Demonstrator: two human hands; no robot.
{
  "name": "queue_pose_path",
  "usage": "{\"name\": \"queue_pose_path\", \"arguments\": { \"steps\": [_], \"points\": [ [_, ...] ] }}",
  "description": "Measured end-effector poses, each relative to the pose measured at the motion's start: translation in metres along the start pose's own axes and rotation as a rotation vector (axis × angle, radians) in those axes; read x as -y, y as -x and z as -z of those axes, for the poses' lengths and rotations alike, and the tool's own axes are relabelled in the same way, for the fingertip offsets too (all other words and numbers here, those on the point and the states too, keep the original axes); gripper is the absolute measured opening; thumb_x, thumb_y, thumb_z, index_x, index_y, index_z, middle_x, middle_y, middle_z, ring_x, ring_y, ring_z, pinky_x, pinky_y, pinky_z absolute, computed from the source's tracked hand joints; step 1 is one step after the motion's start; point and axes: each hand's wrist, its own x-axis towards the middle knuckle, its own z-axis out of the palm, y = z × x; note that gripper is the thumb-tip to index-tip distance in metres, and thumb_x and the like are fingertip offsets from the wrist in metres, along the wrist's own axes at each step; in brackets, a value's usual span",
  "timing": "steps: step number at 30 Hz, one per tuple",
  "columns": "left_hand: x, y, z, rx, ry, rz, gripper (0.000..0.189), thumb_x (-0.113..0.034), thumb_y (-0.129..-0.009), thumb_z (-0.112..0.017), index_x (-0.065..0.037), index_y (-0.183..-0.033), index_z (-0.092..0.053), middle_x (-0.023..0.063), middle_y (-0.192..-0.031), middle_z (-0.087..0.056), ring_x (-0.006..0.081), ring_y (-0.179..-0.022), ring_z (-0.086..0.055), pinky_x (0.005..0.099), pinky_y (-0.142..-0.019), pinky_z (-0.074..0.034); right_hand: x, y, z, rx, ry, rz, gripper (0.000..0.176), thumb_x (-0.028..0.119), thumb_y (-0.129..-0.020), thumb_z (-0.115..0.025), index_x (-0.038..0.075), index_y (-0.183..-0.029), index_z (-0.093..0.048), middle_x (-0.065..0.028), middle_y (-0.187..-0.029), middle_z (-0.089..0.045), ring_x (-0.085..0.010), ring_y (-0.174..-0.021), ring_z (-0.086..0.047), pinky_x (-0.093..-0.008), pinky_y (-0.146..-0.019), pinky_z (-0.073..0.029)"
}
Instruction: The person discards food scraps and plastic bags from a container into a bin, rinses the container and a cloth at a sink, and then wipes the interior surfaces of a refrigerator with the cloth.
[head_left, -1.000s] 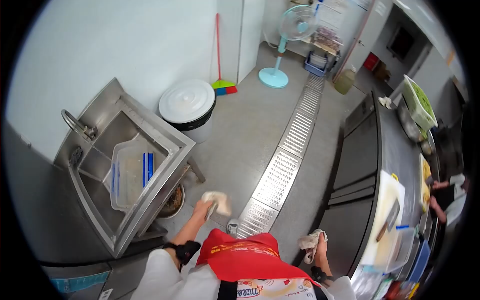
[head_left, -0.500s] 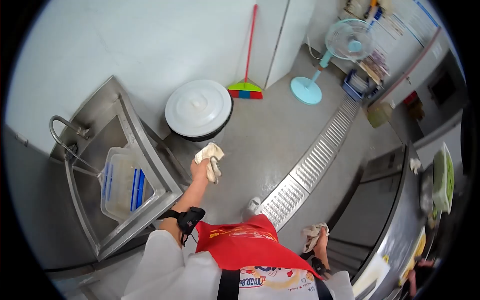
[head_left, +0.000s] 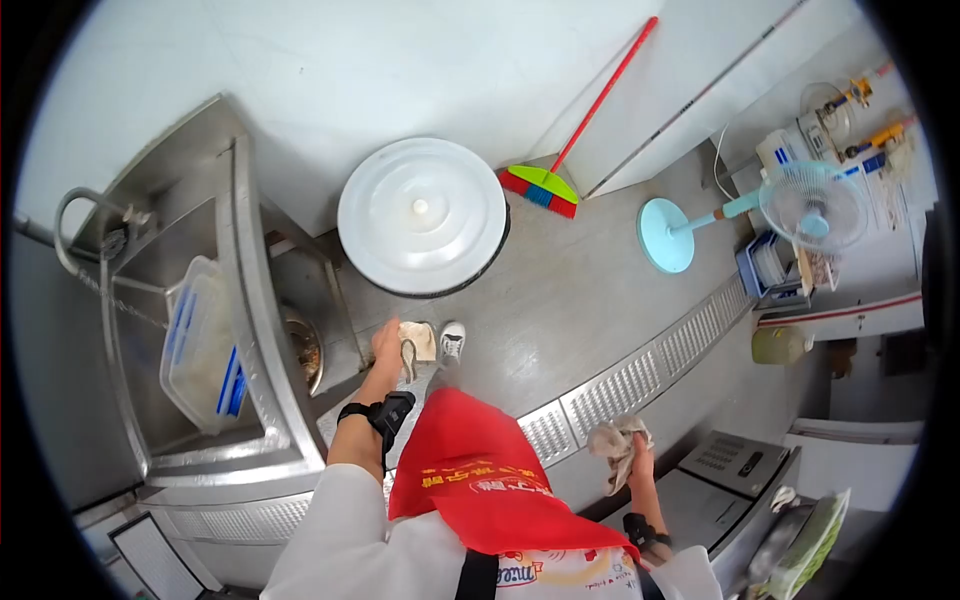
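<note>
Left hand [head_left: 386,342] is clamped on a soft cream cloth [head_left: 420,338], fingers bent in on it; the cloth hangs down on the hand's right side, w/ a loose end. It's up above the gray floor [head_left: 560,290], just beside a gray-&-white shoe [head_left: 452,342] in the pic. Right hand [head_left: 642,458] is clamped too, on a crumpled off-white cloth [head_left: 614,448], thumb on top. That one is near the silver metal drain strip w/ slots [head_left: 612,397]. Hands are well apart, 1 each side of the bright red cloth apron w/ yellow letters [head_left: 465,455]. Black strap w/ a small box [head_left: 390,414] is on the left forearm; another black strap [head_left: 643,532] is on the right wrist.

On the left is a shiny steel sink [head_left: 241,250] w/ a clear plastic tub w/ blue strips [head_left: 203,345] tilted in it. Round metal bowl w/ brown bits [head_left: 318,375] is below, partly hidden. Past the left hand: big round bin w/ white lid [head_left: 420,240], then a red-stick broom w/ green top [head_left: 545,188] leaning on the wall, & a light blue stand fan [head_left: 666,237] farther right.
</note>
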Motion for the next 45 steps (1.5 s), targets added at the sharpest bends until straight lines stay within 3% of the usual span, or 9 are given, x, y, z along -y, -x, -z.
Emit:
{"name": "queue_pose_path", "arguments": {
  "steps": [6,9,13,22,30,33,38,43,45],
  "points": [
    [-0.002,-0.077,-0.080,-0.203,-0.188,0.144,0.032,-0.010,-0.077,-0.055,0.005,-0.104,-0.049,0.0154,-0.092,-0.055,0.0264,-0.079,-0.056,0.0391,-0.064,-0.047,0.086,-0.032,-0.071,-0.083,0.076,-0.079,0.034,0.028,-0.087,-0.053,0.008,-0.114,-0.047,-0.0108,-0.097,-0.058,-0.0261,-0.079,-0.061,-0.0399,-0.058,-0.053],
    [0.009,-0.117,-0.078,0.056,0.027,0.251,0.034,-0.005,-0.076,-0.052,0.005,-0.109,-0.046,0.0165,-0.094,-0.054,0.0302,-0.081,-0.057,0.0403,-0.063,-0.049,0.111,-0.044,-0.099,-0.048,0.077,-0.080,0.035,0.027,-0.086,-0.055,0.007,-0.113,-0.048,-0.0107,-0.098,-0.058,-0.0261,-0.081,-0.061,-0.0403,-0.062,-0.053],
    [0.033,-0.144,-0.081,0.025,0.308,0.334,0.026,-0.019,-0.085,-0.045,-0.002,-0.101,-0.057,0.0122,-0.095,-0.061,0.0243,-0.083,-0.061,0.0378,-0.068,-0.051,0.132,-0.080,-0.111,-0.091,0.166,-0.108,0.036,0.025,-0.086,-0.055,0.004,-0.114,-0.048,-0.0117,-0.103,-0.058,-0.0265,-0.088,-0.060,-0.0405,-0.069,-0.053],
    [0.014,-0.131,-0.106,-0.076,0.539,0.178,0.023,-0.011,-0.084,-0.048,-0.005,-0.104,-0.057,0.0068,-0.100,-0.060,0.0217,-0.091,-0.060,0.0338,-0.075,-0.050,0.173,-0.121,-0.153,0.010,0.235,-0.150,0.039,0.024,-0.087,-0.054,0.001,-0.117,-0.046,-0.0121,-0.108,-0.056,-0.0264,-0.096,-0.058,-0.0388,-0.077,-0.051],
    [-0.024,-0.118,-0.086,0.035,-0.132,-0.220,0.031,0.003,-0.077,-0.059,-0.005,-0.106,-0.058,0.0041,-0.107,-0.058,0.0162,-0.096,-0.055,0.0280,-0.081,-0.045,0.181,-0.135,-0.137,0.000,0.240,-0.220,0.037,0.026,-0.087,-0.053,0.004,-0.115,-0.047,-0.0115,-0.104,-0.057,-0.0252,-0.089,-0.060,-0.0389,-0.068,-0.052],
    [-0.070,-0.105,-0.101,-0.019,-0.819,-0.409,0.035,-0.012,-0.083,-0.056,-0.006,-0.117,-0.051,0.0077,-0.117,-0.052,0.0208,-0.107,-0.050,0.0311,-0.087,-0.043,0.169,-0.146,-0.123,0.008,0.230,-0.193,0.036,0.027,-0.087,-0.053,0.004,-0.115,-0.047,-0.0106,-0.102,-0.058,-0.0244,-0.085,-0.060,-0.0381,-0.064,-0.052],
    [-0.103,-0.108,-0.125,0.078,0.839,-0.028,0.057,-0.051,-0.089,-0.034,-0.010,-0.127,-0.041,0.0071,-0.129,-0.043,0.0255,-0.124,-0.034,0.0449,-0.103,-0.024,0.173,-0.142,-0.131,0.000,0.265,-0.203,0.036,0.029,-0.087,-0.054,0.006,-0.114,-0.049,-0.0097,-0.101,-0.058,-0.0237,-0.084,-0.061,-0.0372,-0.062,-0.052],
    [-0.044,-0.128,-0.089,-0.252,0.496,0.069,0.067,-0.052,-0.082,-0.050,-0.012,-0.132,-0.033,0.0116,-0.131,-0.037,0.0312,-0.117,-0.039,0.0465,-0.097,-0.031,0.180,-0.140,-0.143,0.042,0.294,-0.237,0.039,0.031,-0.087,-0.054,0.006,-0.116,-0.048,-0.0095,-0.105,-0.057,-0.0237,-0.090,-0.059,-0.0375,-0.068,-0.051],
    [-0.018,-0.138,-0.059,-0.281,0.388,0.317,0.067,-0.051,-0.079,-0.054,-0.015,-0.131,-0.033,0.0099,-0.127,-0.039,0.0298,-0.112,-0.041,0.0454,-0.090,-0.036,0.176,-0.143,-0.146,0.124,0.281,-0.245,0.041,0.032,-0.088,-0.052,0.006,-0.119,-0.046,-0.0094,-0.111,-0.055,-0.0235,-0.098,-0.055,-0.0378,-0.078,-0.048]
  ]
}}
